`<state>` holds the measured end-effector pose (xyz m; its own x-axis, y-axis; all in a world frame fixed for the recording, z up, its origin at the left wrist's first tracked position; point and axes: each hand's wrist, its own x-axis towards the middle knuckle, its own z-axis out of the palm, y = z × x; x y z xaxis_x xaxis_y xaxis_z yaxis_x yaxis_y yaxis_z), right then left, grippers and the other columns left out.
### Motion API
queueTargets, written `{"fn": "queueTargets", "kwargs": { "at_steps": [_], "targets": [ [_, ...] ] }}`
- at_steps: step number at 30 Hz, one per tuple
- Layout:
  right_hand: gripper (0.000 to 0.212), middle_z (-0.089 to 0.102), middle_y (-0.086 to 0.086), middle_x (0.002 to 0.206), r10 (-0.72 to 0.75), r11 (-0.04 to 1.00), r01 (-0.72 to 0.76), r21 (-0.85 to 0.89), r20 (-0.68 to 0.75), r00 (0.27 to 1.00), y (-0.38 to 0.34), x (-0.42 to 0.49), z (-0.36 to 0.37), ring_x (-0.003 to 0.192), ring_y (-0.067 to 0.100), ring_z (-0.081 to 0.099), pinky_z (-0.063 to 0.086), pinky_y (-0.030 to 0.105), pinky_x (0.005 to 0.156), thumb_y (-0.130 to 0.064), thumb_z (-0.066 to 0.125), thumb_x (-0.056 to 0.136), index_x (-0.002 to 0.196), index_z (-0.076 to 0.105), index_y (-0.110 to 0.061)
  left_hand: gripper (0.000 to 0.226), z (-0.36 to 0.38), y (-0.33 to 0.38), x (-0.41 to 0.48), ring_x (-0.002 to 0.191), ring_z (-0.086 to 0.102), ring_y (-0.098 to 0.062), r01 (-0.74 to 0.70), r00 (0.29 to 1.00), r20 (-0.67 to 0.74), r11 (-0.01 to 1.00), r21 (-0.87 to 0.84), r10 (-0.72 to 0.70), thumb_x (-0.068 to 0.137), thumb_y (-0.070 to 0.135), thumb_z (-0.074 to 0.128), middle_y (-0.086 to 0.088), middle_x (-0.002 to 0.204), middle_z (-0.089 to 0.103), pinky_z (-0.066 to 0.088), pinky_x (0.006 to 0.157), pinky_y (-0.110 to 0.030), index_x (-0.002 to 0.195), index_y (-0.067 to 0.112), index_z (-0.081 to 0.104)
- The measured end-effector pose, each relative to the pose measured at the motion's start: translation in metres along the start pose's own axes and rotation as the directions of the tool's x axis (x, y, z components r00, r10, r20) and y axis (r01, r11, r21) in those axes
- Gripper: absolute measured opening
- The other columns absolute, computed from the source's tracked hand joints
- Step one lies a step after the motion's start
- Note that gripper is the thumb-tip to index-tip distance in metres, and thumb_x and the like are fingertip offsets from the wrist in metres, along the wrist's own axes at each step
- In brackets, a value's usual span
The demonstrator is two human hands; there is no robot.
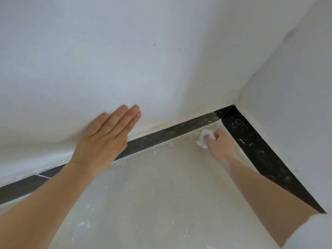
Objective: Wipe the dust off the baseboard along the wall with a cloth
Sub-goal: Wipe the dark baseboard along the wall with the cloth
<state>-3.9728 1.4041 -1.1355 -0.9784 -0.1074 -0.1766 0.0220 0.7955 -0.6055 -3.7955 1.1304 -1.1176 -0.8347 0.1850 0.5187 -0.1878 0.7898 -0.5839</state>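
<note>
hands (106, 135) (220, 143), one gripping cloth (202, 139), reach dusty corner baseboard (161, 136).

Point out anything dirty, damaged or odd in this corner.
White smears and specks cover the black baseboard, thickest near the corner. White flecks litter the floor along it. A pale line crosses the baseboard at far left, perhaps a crack or joint. The right hand grips the cloth nearby.

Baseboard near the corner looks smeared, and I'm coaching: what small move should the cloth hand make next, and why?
Probably raise the right hand and cloth onto the black baseboard by the corner and wipe: white smears show there, the cloth sits low.
</note>
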Motion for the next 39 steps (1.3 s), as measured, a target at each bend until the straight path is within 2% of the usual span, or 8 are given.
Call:
{"fn": "queueTargets", "kwargs": {
  "at_steps": [7,10,18,21,27,32,34,39],
  "targets": [
    [0.014,0.040,-0.001,0.069,0.107,0.988,-0.069,0.135,-0.297,0.949,0.014,0.059,-0.017,0.073,0.022,0.043,0.027,0.031,0.056,-0.018,0.049,0.092,0.087,0.043,-0.006,0.067,0.021,0.015,0.004,0.148,-0.007,-0.024,0.086,0.994,-0.075,0.989,0.117,-0.077,0.093,0.031,0.052,0.001,0.162,0.001,-0.007,0.118,-0.041,0.153,0.021,0.024],
    [0.012,0.043,-0.002,0.073,0.128,0.984,-0.081,0.161,-0.308,0.943,0.014,0.080,-0.017,0.075,0.021,0.045,0.028,0.030,0.051,-0.017,0.048,0.093,0.094,0.042,-0.008,0.068,0.026,0.017,0.004,0.148,-0.007,-0.026,0.096,0.992,-0.092,0.987,0.130,-0.084,0.093,0.029,0.055,0.000,0.162,0.001,-0.008,0.118,-0.043,0.153,0.020,0.024],
    [0.037,0.063,0.007,0.105,0.260,0.915,-0.102,0.391,-0.375,0.890,0.004,0.076,0.017,0.094,0.022,0.060,0.039,0.023,0.074,-0.015,0.057,0.089,0.125,0.055,-0.005,0.067,0.024,0.018,0.004,0.147,-0.009,-0.025,0.115,0.990,-0.093,0.991,0.068,-0.108,0.093,0.026,0.055,0.001,0.162,-0.001,-0.010,0.117,-0.041,0.152,0.019,0.026],
    [0.029,0.065,0.006,0.102,0.156,0.936,-0.027,0.350,-0.347,0.925,0.005,0.058,0.028,0.085,0.017,0.058,0.035,0.012,0.064,-0.013,0.058,0.089,0.117,0.061,-0.004,0.066,0.025,0.020,0.004,0.147,-0.010,-0.024,0.130,0.987,-0.095,0.991,0.038,-0.126,0.093,0.025,0.054,0.002,0.162,-0.001,-0.012,0.117,-0.040,0.152,0.019,0.026],
    [0.010,0.064,-0.003,0.075,-0.154,0.943,0.163,0.291,-0.053,0.987,0.019,0.026,0.032,0.061,0.004,0.054,0.039,0.010,0.054,-0.014,0.062,0.088,0.088,0.061,-0.024,0.064,0.026,0.019,0.005,0.147,-0.009,-0.025,0.126,0.987,-0.100,0.992,0.018,-0.123,0.092,0.026,0.055,-0.001,0.162,0.001,-0.013,0.117,-0.041,0.151,0.017,0.030],
    [0.020,0.061,0.003,0.088,0.133,0.923,0.025,0.383,-0.382,0.914,0.023,0.062,0.010,0.074,0.018,0.057,0.043,0.011,0.059,-0.007,0.060,0.084,0.104,0.062,-0.005,0.065,0.026,0.019,0.004,0.148,-0.008,-0.026,0.125,0.986,-0.116,0.992,0.031,-0.120,0.092,0.025,0.056,-0.001,0.162,0.002,-0.013,0.118,-0.041,0.151,0.017,0.030],
    [0.022,0.061,0.004,0.089,0.247,0.865,-0.016,0.502,-0.398,0.883,0.013,0.077,0.011,0.079,0.020,0.059,0.048,0.028,0.066,-0.007,0.058,0.080,0.102,0.061,-0.007,0.065,0.026,0.019,0.004,0.148,-0.009,-0.025,0.128,0.986,-0.107,0.992,0.019,-0.126,0.092,0.025,0.055,0.000,0.162,0.002,-0.013,0.118,-0.041,0.151,0.017,0.029],
    [0.022,0.053,-0.004,0.077,0.289,0.769,0.028,0.638,-0.387,0.876,-0.013,0.061,0.037,0.069,0.013,0.050,0.040,0.015,0.057,0.004,0.054,0.078,0.094,0.055,-0.011,0.066,0.025,0.021,0.003,0.148,-0.010,-0.024,0.131,0.988,-0.090,0.991,0.038,-0.127,0.092,0.026,0.054,0.000,0.162,0.001,-0.012,0.118,-0.040,0.152,0.018,0.026]
  ]
}}
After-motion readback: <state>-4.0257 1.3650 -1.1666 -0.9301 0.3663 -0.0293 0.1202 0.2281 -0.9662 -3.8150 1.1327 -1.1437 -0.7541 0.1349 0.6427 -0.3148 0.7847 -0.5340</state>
